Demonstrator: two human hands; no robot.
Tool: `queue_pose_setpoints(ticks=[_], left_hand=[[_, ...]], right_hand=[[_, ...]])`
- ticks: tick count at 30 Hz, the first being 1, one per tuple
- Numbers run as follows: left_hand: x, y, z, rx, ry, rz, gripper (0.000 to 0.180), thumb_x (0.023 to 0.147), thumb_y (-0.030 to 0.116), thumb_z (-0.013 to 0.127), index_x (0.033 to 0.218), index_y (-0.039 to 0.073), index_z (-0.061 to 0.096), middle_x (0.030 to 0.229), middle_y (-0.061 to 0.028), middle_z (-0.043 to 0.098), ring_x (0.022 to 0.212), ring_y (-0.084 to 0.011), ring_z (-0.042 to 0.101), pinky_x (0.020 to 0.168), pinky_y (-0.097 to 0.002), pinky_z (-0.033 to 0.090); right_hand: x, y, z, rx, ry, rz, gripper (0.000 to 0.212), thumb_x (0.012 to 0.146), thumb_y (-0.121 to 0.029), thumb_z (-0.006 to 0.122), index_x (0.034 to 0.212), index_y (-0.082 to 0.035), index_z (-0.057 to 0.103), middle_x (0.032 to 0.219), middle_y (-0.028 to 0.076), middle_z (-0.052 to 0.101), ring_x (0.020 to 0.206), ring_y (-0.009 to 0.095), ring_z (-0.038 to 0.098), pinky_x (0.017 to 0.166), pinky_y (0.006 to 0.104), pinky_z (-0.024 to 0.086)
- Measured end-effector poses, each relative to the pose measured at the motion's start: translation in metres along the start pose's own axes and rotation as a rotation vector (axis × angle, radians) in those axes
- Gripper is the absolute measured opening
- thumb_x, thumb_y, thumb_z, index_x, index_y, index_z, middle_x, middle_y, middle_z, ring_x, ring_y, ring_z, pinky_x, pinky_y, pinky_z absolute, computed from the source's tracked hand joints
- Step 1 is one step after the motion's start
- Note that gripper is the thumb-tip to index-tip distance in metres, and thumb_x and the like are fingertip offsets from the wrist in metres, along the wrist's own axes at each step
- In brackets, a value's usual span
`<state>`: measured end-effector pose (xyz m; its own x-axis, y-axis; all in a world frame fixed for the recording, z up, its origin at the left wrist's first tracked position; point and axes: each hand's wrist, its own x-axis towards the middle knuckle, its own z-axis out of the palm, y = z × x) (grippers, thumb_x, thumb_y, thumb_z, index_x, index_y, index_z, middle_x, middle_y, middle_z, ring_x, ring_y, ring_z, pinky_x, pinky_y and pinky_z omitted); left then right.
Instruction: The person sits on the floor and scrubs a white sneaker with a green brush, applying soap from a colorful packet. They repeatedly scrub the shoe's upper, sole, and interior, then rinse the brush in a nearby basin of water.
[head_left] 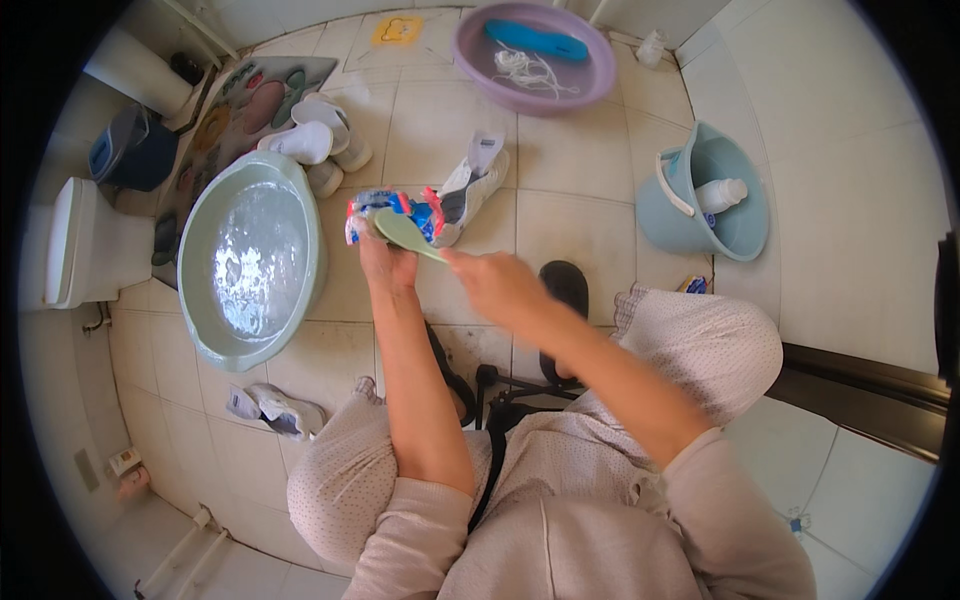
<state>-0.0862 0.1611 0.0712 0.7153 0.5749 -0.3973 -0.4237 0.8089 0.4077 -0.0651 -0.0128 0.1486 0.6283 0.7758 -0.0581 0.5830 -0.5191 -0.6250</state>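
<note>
My left hand (388, 262) is closed around a crinkled blue and red plastic packet (408, 208), held over the tiled floor. My right hand (505, 292) grips the handle of a pale green scrub brush (408, 233). The brush's head lies against or just over the packet; its underside is hidden. Just beyond the packet, a white sneaker (478, 185) rests on the floor with its tongue pulled up. To the left stands a light green basin (312, 235) filled with water.
Behind the basin several white shoes (325, 140) sit near a patterned mat (262, 98); another shoe (285, 412) lies at the lower left. A purple basin (468, 70) holds a blue item and white laces. On the right, a bucket (662, 215) contains a white bottle (722, 195).
</note>
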Motion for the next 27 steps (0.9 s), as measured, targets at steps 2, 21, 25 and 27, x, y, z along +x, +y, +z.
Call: queue_pose_setpoints(ticks=[2, 21, 25, 27], left_hand=[[-0.004, 0.004, -0.007, 0.032, -0.068, -0.058, 0.047, 0.098, 0.04, 0.027, 0.121, 0.005, 0.046, 0.117, -0.0108, 0.055, 0.108, -0.0263, 0.052, 0.095, -0.0436, 0.043], [0.001, -0.014, -0.01, -0.19, 0.168, -0.142, 0.044, 0.095, 0.042, 0.034, 0.117, 0.008, 0.05, 0.112, -0.0099, 0.058, 0.099, -0.0279, 0.056, 0.08, -0.0478, 0.05], [-0.001, -0.026, -0.005, -0.275, 0.189, -0.135, 0.048, 0.095, 0.046, 0.031, 0.12, 0.007, 0.046, 0.116, -0.0097, 0.055, 0.102, -0.0272, 0.056, 0.086, -0.0451, 0.05], [-0.006, -0.027, 0.004, -0.181, 0.303, -0.152, 0.055, 0.093, 0.052, 0.031, 0.124, 0.008, 0.043, 0.119, -0.0091, 0.054, 0.106, -0.0264, 0.055, 0.089, -0.0441, 0.048]], right_hand=[[0.006, -0.004, -0.028, -0.078, -0.053, 0.05, 0.03, 0.087, -0.014, 0.046, 0.114, -0.012, 0.058, 0.069, 0.021, 0.059, 0.061, 0.038, 0.058, 0.055, 0.0471, 0.044], [-0.013, -0.015, -0.028, 0.007, -0.019, 0.136, 0.03, 0.087, -0.016, 0.049, 0.116, -0.016, 0.059, 0.071, 0.018, 0.06, 0.064, 0.036, 0.058, 0.058, 0.0421, 0.045], [-0.006, -0.012, -0.035, 0.061, 0.042, 0.237, 0.029, 0.088, -0.017, 0.049, 0.115, -0.016, 0.06, 0.07, 0.019, 0.059, 0.063, 0.036, 0.058, 0.058, 0.0425, 0.045], [-0.006, -0.016, -0.034, 0.059, 0.059, 0.209, 0.028, 0.088, -0.018, 0.049, 0.113, -0.014, 0.06, 0.069, 0.019, 0.06, 0.064, 0.037, 0.058, 0.057, 0.0453, 0.045]])
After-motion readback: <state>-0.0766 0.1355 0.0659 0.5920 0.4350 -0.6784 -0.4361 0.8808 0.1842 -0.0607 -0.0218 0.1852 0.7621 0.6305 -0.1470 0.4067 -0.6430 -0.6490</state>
